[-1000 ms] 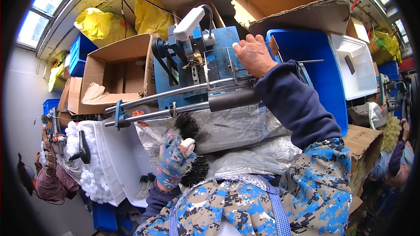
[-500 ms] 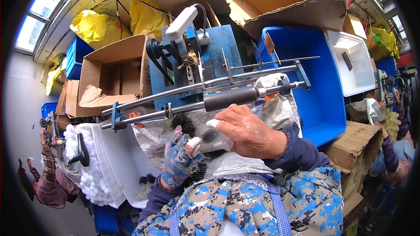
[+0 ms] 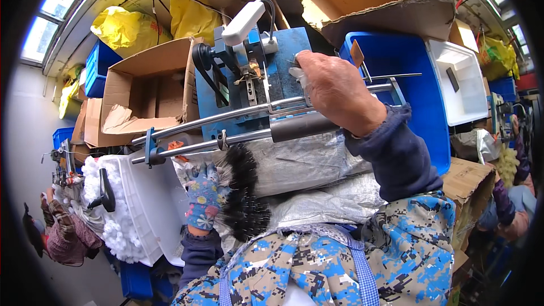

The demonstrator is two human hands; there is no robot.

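My left hand (image 3: 203, 197), in a floral fabric glove, is closed beside a thick black bristle brush (image 3: 245, 192), which it grips at the edge. The brush lies above the silvery-white sheet (image 3: 317, 161) across my lap. My right hand (image 3: 340, 88) reaches over the steel rails (image 3: 238, 112) of a blue bench machine (image 3: 283, 51). Its fingers are bent together, white wrapping on a fingertip; what they hold is hidden. Below that wrist, a dark grey sleeve (image 3: 303, 127) sits on the nearer bar. A belt and pulley (image 3: 205, 65) are at the machine's left.
A cardboard box (image 3: 144, 93) stands left of the machine, a deep blue bin (image 3: 433, 130) right. A white tub (image 3: 150, 209) beside my left arm adjoins white fluffy pieces (image 3: 122, 235) and a black hair dryer (image 3: 103, 195). Other people work at both edges.
My right hand has moved up from the grey sleeve to beyond the rails. My left hand has moved left and lower, and more of the black brush now shows.
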